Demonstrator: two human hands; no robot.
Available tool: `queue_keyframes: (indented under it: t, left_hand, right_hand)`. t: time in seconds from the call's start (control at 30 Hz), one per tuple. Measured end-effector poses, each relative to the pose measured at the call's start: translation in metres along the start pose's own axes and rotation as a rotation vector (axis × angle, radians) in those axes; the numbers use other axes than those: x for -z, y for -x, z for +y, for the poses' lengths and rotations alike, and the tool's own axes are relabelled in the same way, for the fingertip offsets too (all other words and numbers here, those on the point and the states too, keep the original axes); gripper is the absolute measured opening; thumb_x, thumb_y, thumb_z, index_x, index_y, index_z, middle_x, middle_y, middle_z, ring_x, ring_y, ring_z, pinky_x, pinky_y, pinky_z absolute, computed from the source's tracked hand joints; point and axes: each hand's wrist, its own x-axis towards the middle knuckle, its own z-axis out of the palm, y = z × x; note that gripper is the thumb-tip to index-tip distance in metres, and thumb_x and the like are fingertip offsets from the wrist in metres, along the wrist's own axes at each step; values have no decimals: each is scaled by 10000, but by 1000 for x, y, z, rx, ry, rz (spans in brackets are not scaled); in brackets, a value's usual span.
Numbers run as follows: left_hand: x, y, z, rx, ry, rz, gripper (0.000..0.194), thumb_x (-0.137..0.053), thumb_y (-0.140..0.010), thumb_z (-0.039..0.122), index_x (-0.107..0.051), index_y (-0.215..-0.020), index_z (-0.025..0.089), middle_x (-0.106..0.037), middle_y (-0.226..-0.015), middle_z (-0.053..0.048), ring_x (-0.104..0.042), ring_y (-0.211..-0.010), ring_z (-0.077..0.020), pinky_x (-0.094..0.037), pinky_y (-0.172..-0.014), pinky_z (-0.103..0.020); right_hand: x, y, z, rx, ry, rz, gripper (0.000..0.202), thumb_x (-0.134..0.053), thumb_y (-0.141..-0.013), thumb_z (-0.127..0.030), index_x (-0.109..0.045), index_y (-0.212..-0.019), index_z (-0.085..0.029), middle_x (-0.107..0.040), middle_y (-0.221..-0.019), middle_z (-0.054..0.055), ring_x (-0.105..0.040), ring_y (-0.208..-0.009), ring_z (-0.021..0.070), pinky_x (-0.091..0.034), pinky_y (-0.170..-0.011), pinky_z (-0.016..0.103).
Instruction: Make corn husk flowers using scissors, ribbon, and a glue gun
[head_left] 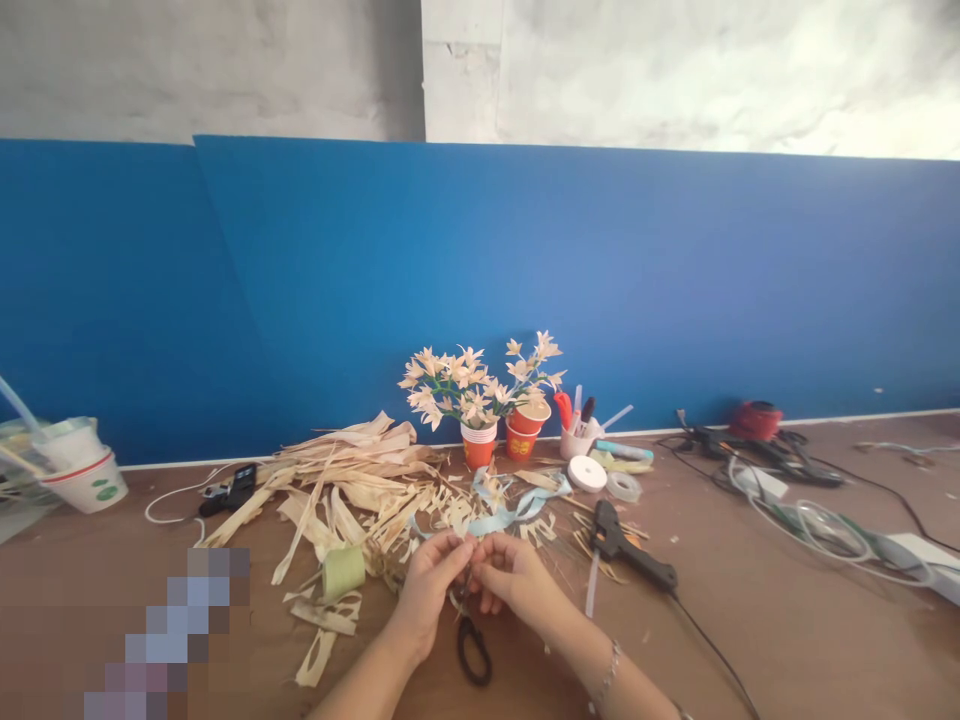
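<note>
My left hand (429, 583) and my right hand (511, 572) meet fingertip to fingertip above the brown table, at the near edge of a pile of pale husk strips (360, 470). Both have thumb and forefinger pinched together; what lies between them is too small to make out. Black-handled scissors (474, 652) are just below the fingers, their blades partly hidden by my hands. A light blue ribbon (514, 517) curls right behind the fingertips. To the left of my left hand lies a green roll (343, 573).
Pale flowers (469, 375) stand in red paper cups (480, 447) at the blue partition (525, 250). A black glue gun (630, 548) with its cable lies right of my hands. White cups (86, 480) are far left; cables and a red object (756, 420) are far right.
</note>
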Motion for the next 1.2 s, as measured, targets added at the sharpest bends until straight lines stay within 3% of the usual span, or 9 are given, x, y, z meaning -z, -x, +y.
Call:
queue_keyframes:
  t: [0.23,0.37,0.43,0.53,0.63,0.83,1.2]
  left_hand:
    - [-1,0,0,-6,-8,-15,287,-651,-703,413,-576,-638,143,-504,-552,23,-445,-522,-94,-334,-526,-217]
    - [0,-2,-1,-26,-55,13,292,-671,-668,421,-591,-641,142,-525,-574,20,-439,-524,-92,-338,-518,-210]
    - [1,-3,-3,-40,-85,72,288,-679,-656,419,-593,-654,145,-531,-571,28,-431,-508,-82,-331,-501,-199]
    - [0,-3,-4,-26,-100,85,293,-662,-668,432,-570,-660,154,-561,-579,27,-413,-435,-60,-248,-402,-178]
    - [-3,0,-3,23,-85,44,298,-668,-651,427,-558,-640,150,-615,-626,-2,-398,-385,-41,-149,-349,-176]
    - [-6,1,-2,89,-52,-1,274,-704,-617,368,-570,-647,130,-583,-558,5,-363,-366,-30,-138,-329,-170]
    - [-3,0,-5,131,-35,-52,263,-676,-666,365,-560,-690,130,-570,-590,17,-281,-375,-9,-62,-372,-187]
  right_hand:
    - [-2,-1,2,5,-43,-6,355,-649,-645,-470,-495,-686,-152,-596,-565,-19,-509,-389,63,-384,-386,174]
    - [0,1,-2,-9,21,-8,328,-640,-656,-448,-495,-716,-160,-607,-620,-17,-499,-383,61,-357,-364,172]
    - [3,1,-5,-4,70,64,290,-646,-653,-405,-497,-729,-168,-597,-649,-28,-455,-358,48,-315,-343,172]
    - [8,0,-8,69,31,175,248,-649,-662,-368,-539,-766,-171,-581,-645,-32,-512,-478,81,-383,-445,193]
    - [9,0,-10,78,-62,119,280,-657,-660,-391,-610,-804,-155,-576,-596,-18,-526,-567,111,-388,-524,212]
    - [7,4,-17,-27,-99,20,261,-651,-656,-396,-619,-643,-137,-508,-491,-36,-303,-409,44,-167,-406,207]
    - [10,5,-15,-61,-360,42,277,-722,-597,-360,-563,-640,-137,-482,-488,-42,-349,-447,53,-145,-435,210]
